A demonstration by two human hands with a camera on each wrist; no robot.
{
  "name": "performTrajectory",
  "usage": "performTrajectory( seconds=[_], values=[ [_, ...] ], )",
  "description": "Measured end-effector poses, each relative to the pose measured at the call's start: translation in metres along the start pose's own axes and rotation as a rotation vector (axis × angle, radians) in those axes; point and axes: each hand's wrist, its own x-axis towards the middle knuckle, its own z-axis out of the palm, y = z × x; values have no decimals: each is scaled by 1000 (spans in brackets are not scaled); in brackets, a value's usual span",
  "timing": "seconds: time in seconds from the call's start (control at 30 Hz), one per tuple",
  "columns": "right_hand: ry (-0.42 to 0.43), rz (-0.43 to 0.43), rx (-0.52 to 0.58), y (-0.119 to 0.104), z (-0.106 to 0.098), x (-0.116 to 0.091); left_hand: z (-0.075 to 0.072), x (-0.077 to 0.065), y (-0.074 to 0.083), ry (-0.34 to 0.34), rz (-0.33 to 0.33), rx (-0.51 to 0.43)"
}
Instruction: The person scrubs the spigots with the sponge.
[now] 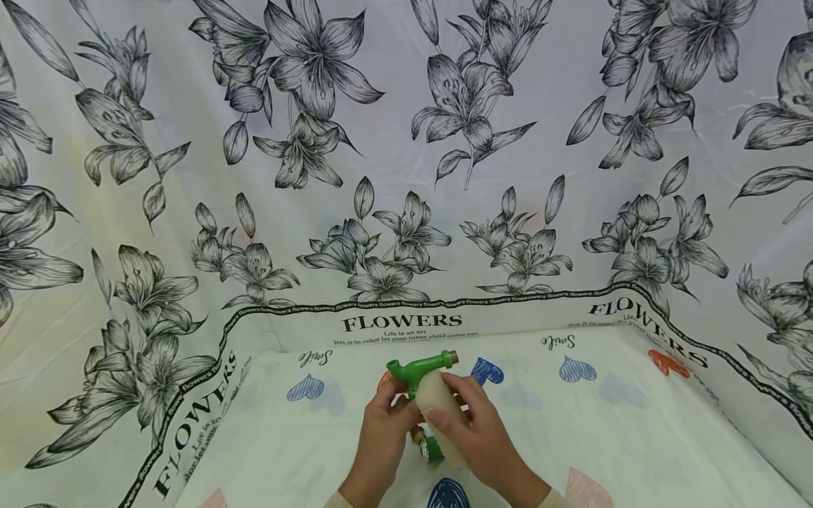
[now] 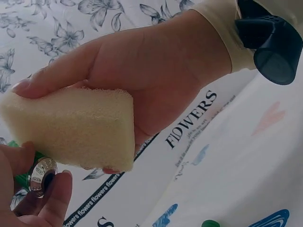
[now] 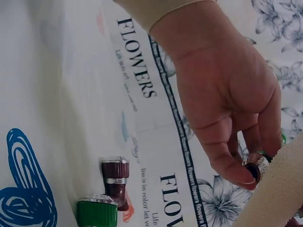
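My left hand (image 1: 386,427) pinches a green tap (image 1: 416,369) with a brass-coloured end, near the middle of the table. A cream sponge (image 1: 438,406) is gripped in my right hand (image 1: 483,434), close against the tap. In the left wrist view, the right hand (image 2: 142,71) has its thumb along the top of the sponge (image 2: 80,125). Left-hand fingers (image 2: 54,198) hold the tap's silver-ringed, dark opening (image 2: 42,177) just beside it. The right wrist view shows the left hand (image 3: 227,94) around the tap's end (image 3: 255,168), with the sponge partly covering the tap.
Below the hands on the table lie a green ribbed piece (image 3: 97,213) with a silvery top and a dark brownish-red piece (image 3: 115,172) with a silver band. A white cloth (image 1: 292,437) printed with hearts covers the table. Flower-printed curtains (image 1: 394,155) surround it.
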Motion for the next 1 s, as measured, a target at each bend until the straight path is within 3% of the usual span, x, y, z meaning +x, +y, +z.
performTrajectory(
  seconds=[0.17, 0.47, 0.6, 0.87, 1.0],
  values=[
    [15, 15, -29, 4, -1, 2, 0, -2, 0, 1, 9, -41],
    [94, 114, -30, 17, -14, 11, 1, -9, 5, -172, 27, -84],
    [111, 157, -12, 24, -15, 9, 6, -11, 6, -210, 26, -81],
    [48, 96, 5, 14, -6, 3, 3, -3, 1, -61, -16, -69],
    [43, 65, 3, 7, -3, 1, 2, -2, 3, -42, -12, -47]
  ],
)
